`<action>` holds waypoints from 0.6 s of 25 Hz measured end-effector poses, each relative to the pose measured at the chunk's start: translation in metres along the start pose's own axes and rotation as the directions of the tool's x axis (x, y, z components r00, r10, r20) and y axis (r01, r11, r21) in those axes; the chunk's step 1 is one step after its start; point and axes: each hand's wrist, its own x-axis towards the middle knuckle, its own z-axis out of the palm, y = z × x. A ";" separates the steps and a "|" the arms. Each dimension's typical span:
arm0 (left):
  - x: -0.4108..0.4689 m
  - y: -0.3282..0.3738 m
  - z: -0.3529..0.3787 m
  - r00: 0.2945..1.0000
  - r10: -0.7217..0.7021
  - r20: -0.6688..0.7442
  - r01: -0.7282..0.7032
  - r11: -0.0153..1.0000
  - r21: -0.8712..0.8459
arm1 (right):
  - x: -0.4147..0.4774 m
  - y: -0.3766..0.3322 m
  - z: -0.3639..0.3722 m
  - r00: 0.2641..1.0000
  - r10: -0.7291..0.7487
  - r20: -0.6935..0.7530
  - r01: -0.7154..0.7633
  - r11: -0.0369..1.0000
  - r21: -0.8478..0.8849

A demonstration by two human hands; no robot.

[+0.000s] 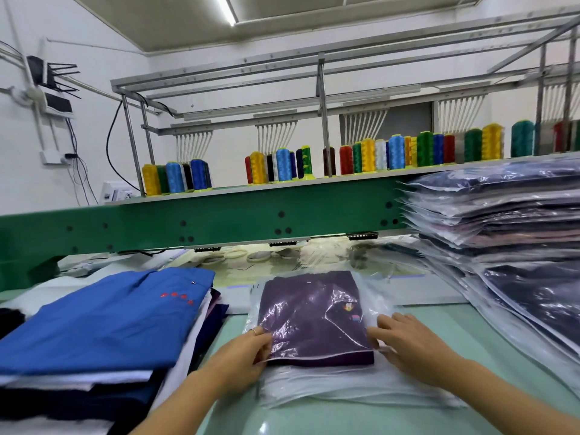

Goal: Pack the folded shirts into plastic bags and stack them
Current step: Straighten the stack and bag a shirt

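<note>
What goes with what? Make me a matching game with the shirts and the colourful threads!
Things:
1. purple shirt
2. blue shirt
3. stack of bagged shirts
4. thread cones

Places:
A. standing in a row above the green beam
B. on top of the unbagged pile on the left
C. mostly inside a clear plastic bag in the middle
D. piled high on the right

Pairs: 1-C, 2-B, 3-D, 4-A
</note>
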 end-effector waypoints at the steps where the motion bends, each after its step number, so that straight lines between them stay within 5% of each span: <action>1: -0.003 -0.002 0.005 1.000 -0.019 -0.025 0.019 1.000 -0.017 | -0.005 -0.001 0.002 0.999 -0.014 -0.051 0.013 1.000 -0.015; 4: -0.005 0.002 0.010 0.992 -0.050 -0.117 0.045 0.998 -0.048 | -0.011 -0.007 0.004 0.986 -0.029 -0.162 0.024 0.999 -0.031; 15: 0.006 0.022 0.004 0.963 -0.079 -0.256 0.107 0.989 0.097 | 0.003 -0.025 -0.003 0.979 -0.146 -0.143 0.130 0.985 -0.114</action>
